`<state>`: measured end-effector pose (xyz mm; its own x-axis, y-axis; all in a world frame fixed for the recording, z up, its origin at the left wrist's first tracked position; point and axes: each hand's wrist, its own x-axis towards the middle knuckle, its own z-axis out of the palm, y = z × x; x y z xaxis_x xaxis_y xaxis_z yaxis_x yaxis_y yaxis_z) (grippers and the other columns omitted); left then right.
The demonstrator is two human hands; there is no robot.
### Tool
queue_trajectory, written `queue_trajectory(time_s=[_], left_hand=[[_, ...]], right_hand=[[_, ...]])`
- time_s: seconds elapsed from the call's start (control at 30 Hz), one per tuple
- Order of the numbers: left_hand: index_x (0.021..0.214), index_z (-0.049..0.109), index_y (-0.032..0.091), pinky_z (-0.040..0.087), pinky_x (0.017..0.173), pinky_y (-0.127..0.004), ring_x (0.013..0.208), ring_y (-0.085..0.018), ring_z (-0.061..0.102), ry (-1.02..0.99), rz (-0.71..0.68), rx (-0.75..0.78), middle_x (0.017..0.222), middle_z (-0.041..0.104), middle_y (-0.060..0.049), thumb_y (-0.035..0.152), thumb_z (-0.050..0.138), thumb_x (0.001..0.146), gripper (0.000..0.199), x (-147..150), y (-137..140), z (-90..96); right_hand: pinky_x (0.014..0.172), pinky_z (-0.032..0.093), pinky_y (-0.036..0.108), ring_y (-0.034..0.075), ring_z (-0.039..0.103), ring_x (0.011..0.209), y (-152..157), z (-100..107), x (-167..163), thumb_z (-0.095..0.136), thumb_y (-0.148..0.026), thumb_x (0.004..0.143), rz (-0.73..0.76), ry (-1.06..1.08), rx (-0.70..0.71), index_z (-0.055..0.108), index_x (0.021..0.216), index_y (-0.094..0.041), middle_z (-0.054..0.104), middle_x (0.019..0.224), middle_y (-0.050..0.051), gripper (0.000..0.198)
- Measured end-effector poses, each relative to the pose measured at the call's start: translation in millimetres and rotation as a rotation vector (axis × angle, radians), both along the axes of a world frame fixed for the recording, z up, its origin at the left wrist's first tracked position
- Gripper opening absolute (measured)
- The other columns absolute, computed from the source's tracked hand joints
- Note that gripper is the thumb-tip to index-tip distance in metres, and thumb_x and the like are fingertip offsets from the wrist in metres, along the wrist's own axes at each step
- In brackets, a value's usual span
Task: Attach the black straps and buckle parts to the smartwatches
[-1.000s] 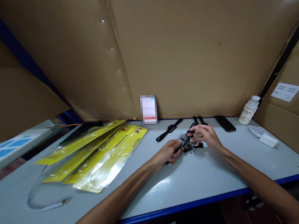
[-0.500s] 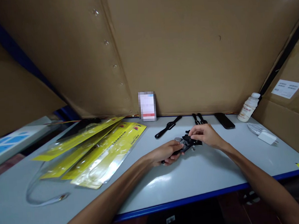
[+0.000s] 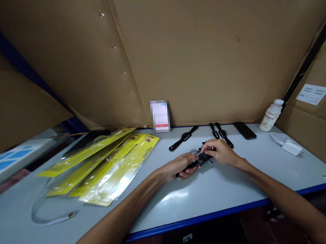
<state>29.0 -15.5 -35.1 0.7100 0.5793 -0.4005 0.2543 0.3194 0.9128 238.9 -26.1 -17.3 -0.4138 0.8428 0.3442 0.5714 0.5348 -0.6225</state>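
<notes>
My left hand (image 3: 183, 165) is wrapped round the handle of a black spokeshave (image 3: 201, 160), held a little above the table. A silvery metal piece (image 3: 193, 151) shows by my left thumb. My right hand (image 3: 217, 150) is closed over the spokeshave's far part, thumb and fingertips pressed against it; whatever small part lies under those fingers is hidden. Behind the hands, another black spokeshave body (image 3: 185, 136) lies slantwise on the table. Farther right lie two more black handled pieces (image 3: 223, 134), side by side and partly covered by my right hand.
Yellow-backed clear plastic packages (image 3: 113, 168) overlap at the left, beside a pale cable (image 3: 52, 219). A blurred-out upright card or screen (image 3: 160, 116) leans on the cardboard wall. A phone (image 3: 244, 130), a white bottle (image 3: 271, 115) and a charger (image 3: 291, 147) are at the right.
My right hand has shifted slightly left and down over the spokeshave, covering more of it. The left hand keeps its hold in nearly the same place.
</notes>
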Motion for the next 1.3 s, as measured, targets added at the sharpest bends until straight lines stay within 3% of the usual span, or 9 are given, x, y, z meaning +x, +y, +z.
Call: queue_trajectory(time_s=[0.27,0.5,0.73,1.07,1.23,1.3], left_hand=[[0.081,0.052,0.018,0.013,0.033,-0.018,0.036,-0.005,0.017,0.010,-0.037,0.040,0.048,0.029,0.010,0.062,0.045,0.093,0.046,1,2,-2.2],[0.079,0.049,0.020,0.015,0.033,-0.018,0.036,-0.006,0.017,0.026,-0.020,0.090,0.047,0.030,0.010,0.053,0.046,0.096,0.037,2,-1,-3.7],[0.080,0.049,0.020,0.016,0.033,-0.018,0.036,-0.006,0.019,-0.001,-0.010,0.106,0.049,0.033,0.010,0.053,0.047,0.096,0.037,2,-2,-6.1],[0.081,0.049,0.020,0.014,0.033,-0.019,0.037,-0.006,0.019,0.038,-0.005,0.110,0.049,0.032,0.010,0.058,0.045,0.095,0.040,2,-2,-4.9],[0.080,0.050,0.020,0.014,0.033,-0.020,0.037,-0.007,0.019,0.054,0.007,0.115,0.048,0.032,0.010,0.056,0.046,0.095,0.039,2,-1,-5.5],[0.080,0.049,0.020,0.015,0.033,-0.020,0.037,-0.007,0.018,0.053,0.008,0.118,0.048,0.032,0.010,0.056,0.047,0.094,0.039,2,-1,-6.5]], right_hand=[[0.076,0.045,0.029,0.015,0.061,0.080,-1,-4,-5,0.058,0.000,0.084,0.013,0.017,0.099,0.073,0.082,-0.020,0.068,0.081,0.002,0.025],[0.066,0.044,0.024,0.011,0.055,0.068,-3,-10,-8,0.060,0.000,0.082,-0.007,0.063,0.069,0.071,0.082,-0.018,0.064,0.081,0.000,0.021],[0.080,0.042,0.033,0.018,0.059,0.083,5,-7,4,0.068,-0.018,0.089,-0.024,-0.172,0.164,0.075,0.085,-0.020,0.070,0.082,0.003,0.008],[0.065,0.035,0.027,0.014,0.055,0.067,5,-7,5,0.066,-0.020,0.091,-0.031,-0.239,0.113,0.071,0.079,-0.019,0.067,0.071,0.000,0.013],[0.070,0.038,0.029,0.016,0.058,0.071,3,-8,4,0.063,-0.021,0.093,-0.042,-0.234,0.131,0.071,0.082,-0.019,0.067,0.074,0.002,0.013],[0.073,0.041,0.030,0.016,0.060,0.077,2,-9,4,0.062,-0.019,0.093,-0.021,-0.192,0.151,0.072,0.092,-0.019,0.070,0.084,0.004,0.010]])
